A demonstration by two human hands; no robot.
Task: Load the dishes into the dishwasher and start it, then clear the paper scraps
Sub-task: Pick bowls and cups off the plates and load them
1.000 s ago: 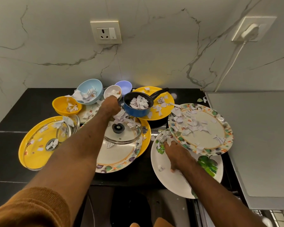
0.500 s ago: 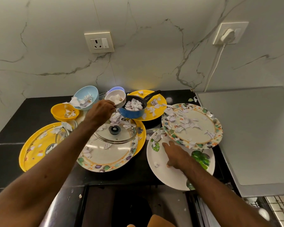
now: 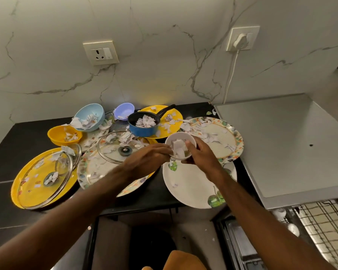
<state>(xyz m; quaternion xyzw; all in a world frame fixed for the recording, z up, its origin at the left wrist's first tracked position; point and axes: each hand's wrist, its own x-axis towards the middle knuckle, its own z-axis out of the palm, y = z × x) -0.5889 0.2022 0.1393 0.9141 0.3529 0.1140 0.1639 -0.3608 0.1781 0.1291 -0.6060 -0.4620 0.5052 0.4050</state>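
Small white round bowl [image 3: 175, 137], partly filled with torn white paper scraps [image 3: 179, 151], is held in the air between both hands, above the far rim of a white round plate with green leaf prints [image 3: 187, 184]. The right hand [image 3: 201, 154] grips it from the right, thumb hooked over the rim and fingers curled underneath. The left hand [image 3: 146, 158] meets the left rim with fingertips closed on the edge, though their exact pinch is partly hidden. Two hands probably steady the bowl so the scraps stay inside.

Behind and to the left, the black stone counter [image 3: 18, 145] is crowded. A blue saucepan with a black handle [image 3: 142, 129] sits near the bowl, a round glass lid with a dark knob [image 3: 113, 149] lies to its left, and a floral-rimmed cream plate [image 3: 222, 141] lies just to its right. All of them are littered with scraps. Sideways swings risk knocking these. The freest path seems to be towards the person, over the counter's front edge. A wire rack [image 3: 324, 221] shows at lower right; I cannot tell whether it belongs to the dishwasher.
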